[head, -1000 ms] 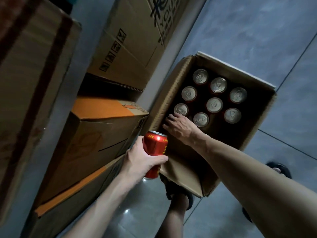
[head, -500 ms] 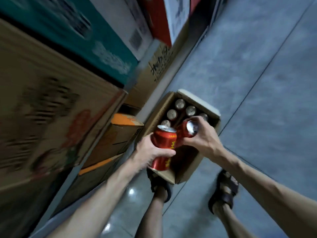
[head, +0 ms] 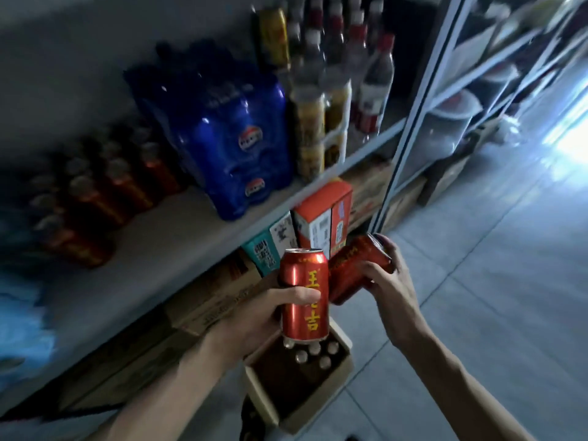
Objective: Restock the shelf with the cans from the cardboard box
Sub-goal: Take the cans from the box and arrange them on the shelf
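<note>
My left hand (head: 254,316) grips an upright red can with yellow characters (head: 304,294). My right hand (head: 389,281) grips a second red can (head: 356,268), tilted with its top pointing up and right; the two cans nearly touch. Below them on the floor stands the open cardboard box (head: 318,405) with several silver can tops (head: 313,353) showing inside. The grey shelf (head: 152,246) runs across the left, and a blurred row of red cans (head: 92,198) stands on it at the far left.
A blue shrink-wrapped pack (head: 232,141) and tall bottles (head: 337,90) occupy the shelf to the right of the red cans. Cartons (head: 321,214) and brown boxes (head: 203,307) sit under the shelf. A glass-door cabinet (head: 445,100) stands at right beside tiled floor (head: 493,281).
The view has swung up from the box to the shelf. Both hands have risen with a can each; one second ago the right hand was still reaching among the cans in the box.
</note>
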`<action>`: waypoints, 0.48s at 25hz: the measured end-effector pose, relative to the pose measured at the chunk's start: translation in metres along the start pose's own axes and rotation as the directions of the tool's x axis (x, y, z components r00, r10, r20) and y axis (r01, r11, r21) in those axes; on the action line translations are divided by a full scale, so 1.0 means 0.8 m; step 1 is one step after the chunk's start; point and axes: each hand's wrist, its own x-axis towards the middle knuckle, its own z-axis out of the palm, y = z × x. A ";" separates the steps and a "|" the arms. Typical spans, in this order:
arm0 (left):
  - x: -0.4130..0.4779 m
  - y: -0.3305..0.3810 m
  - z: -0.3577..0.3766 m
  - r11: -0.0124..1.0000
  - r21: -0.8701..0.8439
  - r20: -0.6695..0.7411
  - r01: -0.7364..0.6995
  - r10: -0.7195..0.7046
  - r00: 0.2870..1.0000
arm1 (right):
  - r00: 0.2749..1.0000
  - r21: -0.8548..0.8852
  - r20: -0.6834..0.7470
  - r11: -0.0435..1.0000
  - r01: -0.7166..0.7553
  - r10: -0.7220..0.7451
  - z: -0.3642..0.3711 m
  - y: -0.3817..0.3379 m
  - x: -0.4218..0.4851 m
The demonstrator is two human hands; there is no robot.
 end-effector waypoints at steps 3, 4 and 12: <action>-0.062 0.059 0.012 0.992 0.013 -0.029 -0.125 0.125 0.992 | 0.998 0.084 0.066 0.996 0.007 -0.013 0.043 -0.069 -0.013; -0.081 0.072 0.014 0.989 0.017 -0.048 -0.148 0.148 0.988 | 0.997 0.074 0.081 0.997 0.009 -0.015 0.059 -0.087 -0.017; -0.184 0.093 -0.062 0.958 -0.089 -0.162 -0.273 0.256 0.953 | 0.947 -0.043 0.317 0.997 0.072 -0.054 0.200 -0.135 -0.026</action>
